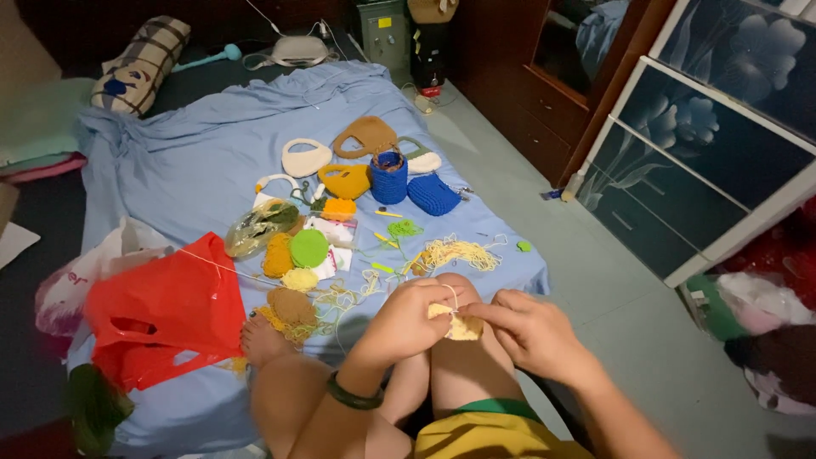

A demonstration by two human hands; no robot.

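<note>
Left hand and right hand both pinching a small pale yellow crochet piece over the knee, loose yellow yarn at twelve o'clock, red plastic bag at nine o'clock on the blue sheet.

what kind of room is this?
Probably a bedroom at home: a blue sheet spread on the floor, a checked pillow, a dark wooden wardrobe. Crocheted bags lie on the sheet.
</note>
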